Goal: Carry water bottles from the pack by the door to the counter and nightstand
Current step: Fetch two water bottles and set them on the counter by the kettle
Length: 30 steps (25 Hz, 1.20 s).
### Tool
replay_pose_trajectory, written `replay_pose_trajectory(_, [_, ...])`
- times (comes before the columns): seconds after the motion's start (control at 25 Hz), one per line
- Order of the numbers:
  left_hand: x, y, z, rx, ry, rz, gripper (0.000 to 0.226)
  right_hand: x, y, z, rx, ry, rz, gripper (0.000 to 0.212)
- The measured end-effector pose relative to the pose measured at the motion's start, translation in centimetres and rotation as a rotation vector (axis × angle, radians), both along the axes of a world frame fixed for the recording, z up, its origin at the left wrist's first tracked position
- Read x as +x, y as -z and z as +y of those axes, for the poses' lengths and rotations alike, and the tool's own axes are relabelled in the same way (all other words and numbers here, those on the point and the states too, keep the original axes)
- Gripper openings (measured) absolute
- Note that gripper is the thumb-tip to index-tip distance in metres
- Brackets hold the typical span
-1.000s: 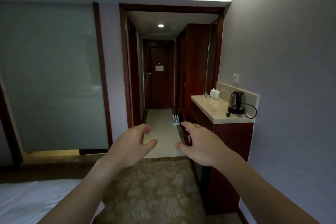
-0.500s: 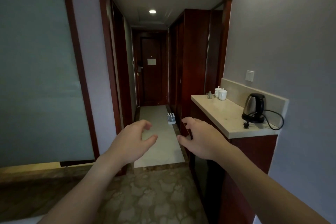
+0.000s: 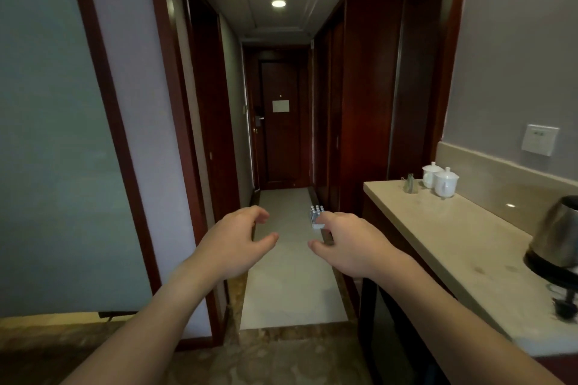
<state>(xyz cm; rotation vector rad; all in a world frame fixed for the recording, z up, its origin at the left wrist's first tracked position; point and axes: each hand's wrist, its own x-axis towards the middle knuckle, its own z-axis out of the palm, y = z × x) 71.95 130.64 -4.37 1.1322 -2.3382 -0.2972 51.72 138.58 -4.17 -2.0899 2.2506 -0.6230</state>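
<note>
**Approach to the bottle pack: both hands free**

Hand state. The left hand (image 3: 237,241) and the right hand (image 3: 350,241) are raised ahead of the body, apart from each other, fingers loosely curved and holding nothing. This posture is judged to be readiness for a pickup not yet begun.

Task item. The pack of water bottles (image 3: 316,215) stands on the pale hallway floor (image 3: 287,284), against the right-hand edge of the floor beside the dark wooden wardrobe (image 3: 369,97), between the viewer and the entry door (image 3: 281,134). Its lower part is hidden behind the right hand's fingers. Several white caps show upright; the count cannot be read. The hands are well apart from it in depth.

Destination. The desk (image 3: 444,247) runs along the right wall. At its far edge stand two white lidded cups (image 3: 439,179) and a small glass item (image 3: 410,183), contents not visible. A kettle (image 3: 560,237) sits on its base at the near right edge. The middle of the desk surface carries no bottles. The nightstand is not in view.

Status. Judged early: no bottle has been lifted yet.
</note>
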Motion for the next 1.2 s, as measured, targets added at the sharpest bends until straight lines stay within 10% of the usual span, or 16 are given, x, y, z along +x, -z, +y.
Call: replay_pose_trajectory(1.2, [-30.3, -1.3, -88.8, -0.051, -0.039, 0.035, 0.049, -29.0, -2.7, -89.6, -0.09, -0.032, -0.024, 0.061])
